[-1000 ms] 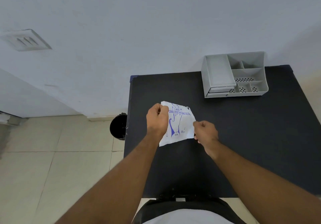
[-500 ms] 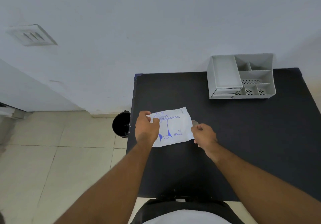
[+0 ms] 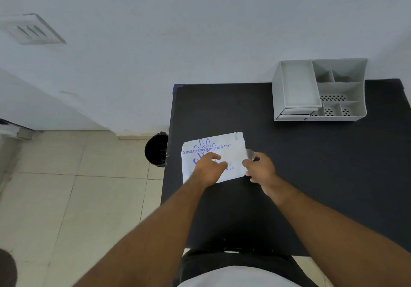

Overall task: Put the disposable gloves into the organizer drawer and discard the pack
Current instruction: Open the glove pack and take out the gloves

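pack: the white pack [image 3: 212, 155] lies flat on the black table [image 3: 311, 164], nearer the left edge than the right, about midway front to back. Blue print faces up.

left hand: my left hand [image 3: 208, 168] sits on top of the pack, fingers loosely curled and pressing down on the middle of it to pin it. Not pinching anything.

right hand: my right hand [image 3: 259, 167] is at the pack's right edge, thumb and fingertips pinched on a thin clear bit of gloves [image 3: 250, 153] poking out of the opening there.

feel: I'd guess it's super light, floppy and a bit slick. Thin film in a thin bag, so nothing fragile, but the whole pack will slide if I don't hold it down. Gloves probably cling together and come out in a clump.

where to grab: keep the flat hand on the pack body and pull from the open right edge. Later I'd just scrunch the empty pack anywhere.

organizer: the grey organizer [image 3: 320, 91] is at the far right of the table against the wall, well apart from the pack, drawer not opened from what I can see.

bin: the black bin [image 3: 155, 151] stands on the floor just off the table's left edge.

changed: half a second ago my left hand gripped the pack's left end, held up. Now the pack is down flat and that hand is on its middle. Right hand hasn't left the right edge.
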